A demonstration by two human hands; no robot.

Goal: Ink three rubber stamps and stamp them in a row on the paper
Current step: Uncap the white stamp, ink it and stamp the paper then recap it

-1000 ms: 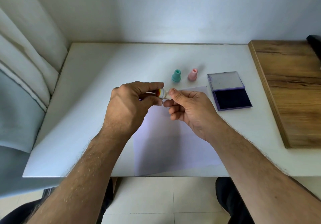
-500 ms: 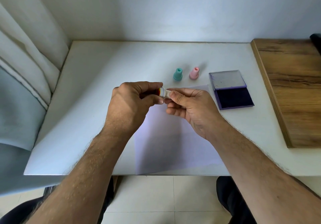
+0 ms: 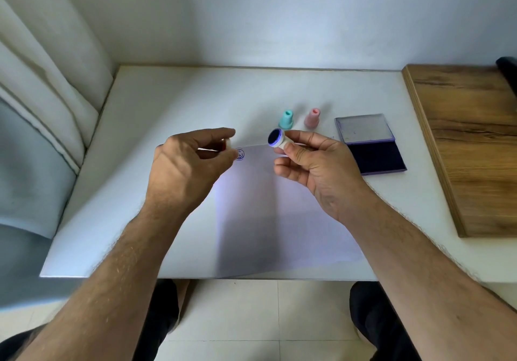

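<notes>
Stamp in right hand: small white stamp (image 3: 277, 138), just right of the frame centre, pinched by the right hand (image 3: 313, 164) between thumb and fingers, inked round face turned up toward the camera
Left hand: the left hand (image 3: 190, 164), left of centre, has fingers curled around a small white piece (image 3: 228, 143), probably the cap of this stamp; most of it is hidden, so I cannot say for sure
Paper: white sheet (image 3: 279, 206) lies flat in the middle of the table (image 3: 167, 100); one round blue print (image 3: 239, 154) is at its upper left corner, just beside the left fingertips
Other stamps: green stamp (image 3: 286, 119) and pink stamp (image 3: 312, 118) stand upright side by side above the paper, near its top edge
Ink pad: open ink pad (image 3: 370, 143) at the right of the paper, lid folded back, dark pad facing up
Wooden board: brown board (image 3: 461, 148) at the right edge of the frame
Progress: by my judgement one print of three is made, two are left
Handling: the stamp looks light and stiff, with smooth plastic sides which may slip; better to hold it by the body near the narrow top, never by the wet face, because ink will smear on fingers and paper
Risk: the thin paper can shift under pressure, so the press should be straight down
</notes>
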